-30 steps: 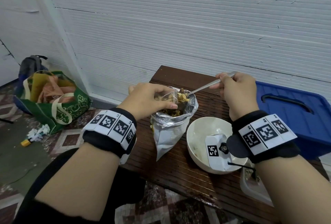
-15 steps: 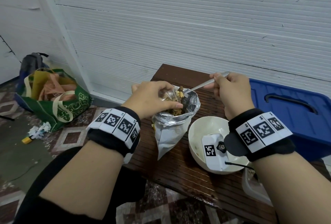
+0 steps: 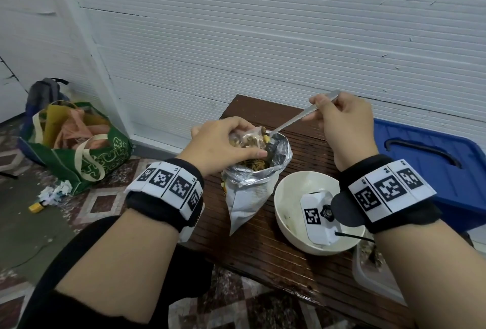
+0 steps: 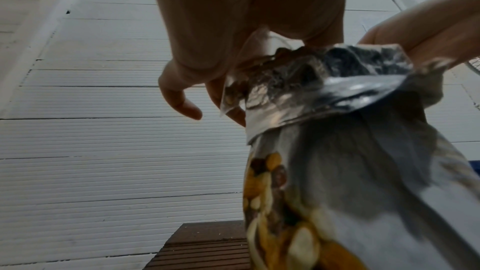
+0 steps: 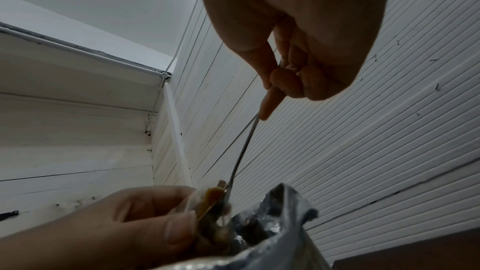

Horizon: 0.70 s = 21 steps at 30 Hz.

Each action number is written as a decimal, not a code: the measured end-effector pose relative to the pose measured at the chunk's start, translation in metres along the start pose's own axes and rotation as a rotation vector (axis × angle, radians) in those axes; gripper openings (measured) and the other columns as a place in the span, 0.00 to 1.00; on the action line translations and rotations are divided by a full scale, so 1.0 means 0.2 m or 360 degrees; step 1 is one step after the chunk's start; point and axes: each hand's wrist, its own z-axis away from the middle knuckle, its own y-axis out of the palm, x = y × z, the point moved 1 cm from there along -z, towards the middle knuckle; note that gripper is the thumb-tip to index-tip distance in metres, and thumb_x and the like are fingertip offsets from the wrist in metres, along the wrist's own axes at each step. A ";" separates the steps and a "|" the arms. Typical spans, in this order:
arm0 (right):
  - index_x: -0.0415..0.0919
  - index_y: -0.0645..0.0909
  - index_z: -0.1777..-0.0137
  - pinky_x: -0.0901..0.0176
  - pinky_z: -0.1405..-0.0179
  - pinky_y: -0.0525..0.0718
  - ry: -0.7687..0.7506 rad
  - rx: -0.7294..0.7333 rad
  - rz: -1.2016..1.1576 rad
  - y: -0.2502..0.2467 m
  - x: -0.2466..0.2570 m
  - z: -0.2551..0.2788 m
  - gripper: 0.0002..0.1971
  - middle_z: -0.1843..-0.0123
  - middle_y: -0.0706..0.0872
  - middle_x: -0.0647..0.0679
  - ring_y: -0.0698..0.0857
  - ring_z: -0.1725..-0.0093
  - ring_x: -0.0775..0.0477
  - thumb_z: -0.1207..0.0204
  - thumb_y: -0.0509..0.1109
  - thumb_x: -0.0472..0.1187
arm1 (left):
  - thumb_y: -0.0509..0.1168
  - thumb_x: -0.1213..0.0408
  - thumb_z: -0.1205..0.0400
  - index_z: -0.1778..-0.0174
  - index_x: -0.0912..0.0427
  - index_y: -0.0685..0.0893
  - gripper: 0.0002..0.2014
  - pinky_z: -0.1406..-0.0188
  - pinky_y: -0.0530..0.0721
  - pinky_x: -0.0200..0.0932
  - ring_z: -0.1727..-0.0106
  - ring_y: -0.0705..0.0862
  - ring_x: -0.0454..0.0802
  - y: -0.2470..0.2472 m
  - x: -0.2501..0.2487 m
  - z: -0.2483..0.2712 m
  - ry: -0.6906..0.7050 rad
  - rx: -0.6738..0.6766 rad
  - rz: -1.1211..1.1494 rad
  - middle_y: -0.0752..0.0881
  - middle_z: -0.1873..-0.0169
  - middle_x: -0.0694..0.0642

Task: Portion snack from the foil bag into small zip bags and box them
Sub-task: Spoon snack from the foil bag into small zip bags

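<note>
Head view: left hand (image 3: 223, 144) pinches a small zip bag (image 3: 249, 139) open directly over the mouth of the foil bag (image 3: 252, 184), probably so spills fall back in, while the right hand (image 3: 342, 123), fingers curled around the spoon (image 3: 297, 118), tips snack in.

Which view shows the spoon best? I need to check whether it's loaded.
The head view: the spoon runs whole from the right hand to its bowl at the small zip bag, snack pieces at the tip. The right wrist view shows only the thin handle edge-on. The left wrist view hides it behind the foil bag.
</note>
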 end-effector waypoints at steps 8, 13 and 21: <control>0.47 0.85 0.54 0.65 0.66 0.77 -0.0225 0.0173 -0.0130 0.01 0.07 0.05 0.07 0.70 0.89 0.52 0.80 0.70 0.55 0.18 0.66 0.42 | 0.68 0.25 0.45 0.56 0.35 0.81 0.27 0.34 0.76 0.61 0.51 0.82 0.38 0.01 0.01 -0.01 -0.0001 -0.0065 0.0047 0.86 0.58 0.37; 0.48 0.84 0.54 0.67 0.69 0.75 -0.0568 0.0116 -0.0241 -0.06 0.12 0.06 0.07 0.66 0.86 0.51 0.79 0.70 0.58 0.17 0.66 0.39 | 0.73 0.35 0.34 0.58 0.38 0.79 0.17 0.34 0.77 0.55 0.54 0.80 0.34 0.00 0.00 0.00 -0.0018 -0.0133 0.0136 0.83 0.59 0.36; 0.51 0.83 0.59 0.65 0.62 0.78 -0.0543 -0.0306 -0.0162 -0.17 0.07 0.04 0.09 0.65 0.87 0.48 0.83 0.69 0.61 0.18 0.65 0.40 | 0.69 0.35 0.36 0.48 0.48 0.86 0.27 0.45 0.78 0.32 0.46 0.84 0.40 -0.04 0.02 0.00 0.0126 -0.0259 0.0323 0.87 0.54 0.43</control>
